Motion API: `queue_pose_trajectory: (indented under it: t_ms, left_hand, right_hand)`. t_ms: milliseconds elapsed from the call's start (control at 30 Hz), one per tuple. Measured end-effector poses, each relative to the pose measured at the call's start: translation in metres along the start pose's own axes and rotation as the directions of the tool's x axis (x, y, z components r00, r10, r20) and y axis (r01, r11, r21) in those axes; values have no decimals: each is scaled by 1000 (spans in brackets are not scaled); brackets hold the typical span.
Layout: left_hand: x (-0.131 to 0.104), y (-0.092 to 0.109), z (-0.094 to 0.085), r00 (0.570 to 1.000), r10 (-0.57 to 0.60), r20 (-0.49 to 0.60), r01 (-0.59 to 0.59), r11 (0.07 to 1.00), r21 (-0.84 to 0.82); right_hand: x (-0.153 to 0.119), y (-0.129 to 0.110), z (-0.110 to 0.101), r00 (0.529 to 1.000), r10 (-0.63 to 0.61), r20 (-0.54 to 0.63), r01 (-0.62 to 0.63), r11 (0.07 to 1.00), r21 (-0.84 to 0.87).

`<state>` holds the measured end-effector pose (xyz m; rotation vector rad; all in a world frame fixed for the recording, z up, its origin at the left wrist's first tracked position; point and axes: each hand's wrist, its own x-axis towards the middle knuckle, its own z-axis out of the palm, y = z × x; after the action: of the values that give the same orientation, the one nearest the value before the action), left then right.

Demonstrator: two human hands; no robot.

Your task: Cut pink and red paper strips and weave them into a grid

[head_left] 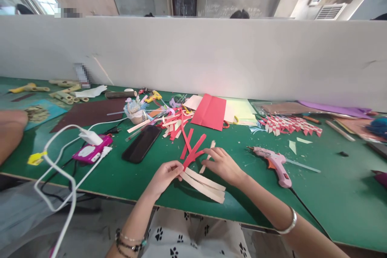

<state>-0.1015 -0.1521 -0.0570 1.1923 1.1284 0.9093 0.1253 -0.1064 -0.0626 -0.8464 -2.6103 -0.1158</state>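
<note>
My left hand [167,175] pinches several paper strips where they cross near the table's front edge. Red strips [192,154] fan upward from its fingertips, and cream strips [205,185] spread to the right. A separate cream paper strip [212,145] lies slanted beside them. Over this strip, the bent fingers of my right hand [222,164] close, their tips touching it and near the end of one red strip. The fingers partly hide the strip's middle. Another red strip [186,143] lies just behind the held bunch.
Right of my hands lies a pink hot glue gun [273,161] with a glue stick and cord. A black phone [142,144] and a magenta power strip [92,149] with white cables sit left. Behind are red card [209,111] and woven paper [290,125]. Another person's arm [12,131] rests far left.
</note>
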Motion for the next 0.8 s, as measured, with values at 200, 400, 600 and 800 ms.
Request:
queue_pose_trajectory:
  t_ms: [200,400,600,800]
  left_hand:
    - [-1,-5,-5,999,37,39,-37,999,8]
    - [-1,0,-3,995,68,76,-70,997,19]
    - [-1,2,-1,991,75,109,-80,996,42]
    - [0,3,-1,989,76,127,-85,994,63]
  right_hand:
    - [3,5,-25,867,498,-6,-335,593,733]
    - [12,7,-26,738,581,342,-277,-201,940]
    - [14,13,-18,677,587,443,-287,-344,894]
    - [9,19,-18,600,611,516,-376,-353,856]
